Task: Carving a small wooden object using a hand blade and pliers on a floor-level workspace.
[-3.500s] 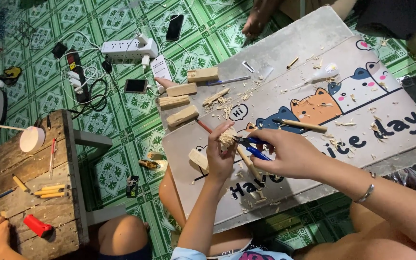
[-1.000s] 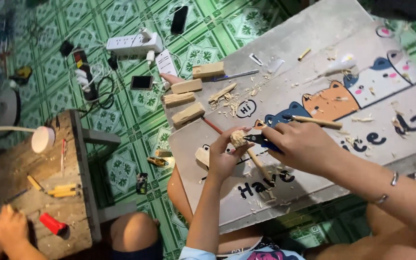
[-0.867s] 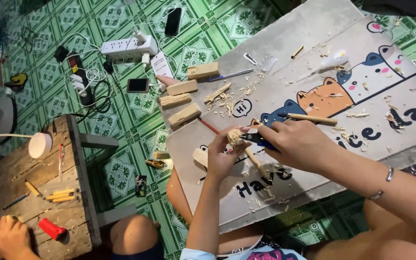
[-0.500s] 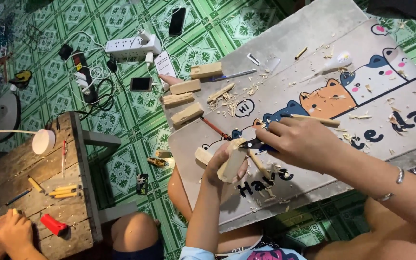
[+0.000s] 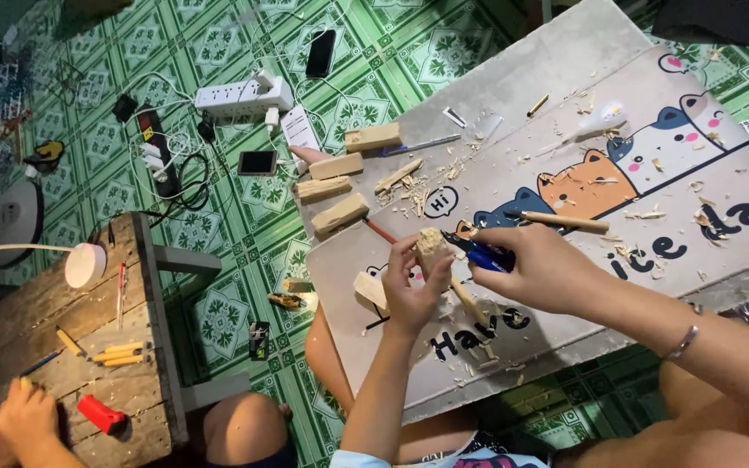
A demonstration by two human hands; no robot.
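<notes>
We note the left hand (image 5: 411,293) closed around a small pale wood piece (image 5: 431,247), held upright with its blunt top end just clear of the fingertips. The right hand (image 5: 537,269) is clenched on a blue-handled carving knife (image 5: 481,254), whose tip sits against the wood piece just below that top end. Both hands work above a grey lap board (image 5: 556,78) printed with cartoon cats, littered with wood shavings (image 5: 409,195). Beyond the left hand lie four rough wood blocks (image 5: 340,212) in a loose row; just beyond the right hand rests a wooden-handled tool (image 5: 561,222). A further pale offcut (image 5: 370,289) lies on the board just beside the left wrist. Judgement: the wood piece looks light, stiff and dry, with a rough grippy surface; its carved end is thin and could chip. We judge the best hold to be low on the thicker body, fingers wrapped below the cut and out of the blade's line. Well to the left, another person's hand (image 5: 23,420) rests on a low wooden bench (image 5: 145,347) with a red object (image 5: 100,413), yellow pencils (image 5: 119,354) and a white lamp (image 5: 86,264). On the green tiled floor (image 5: 218,312) past the blocks lie a white power strip (image 5: 240,95) and a phone (image 5: 320,54).
</notes>
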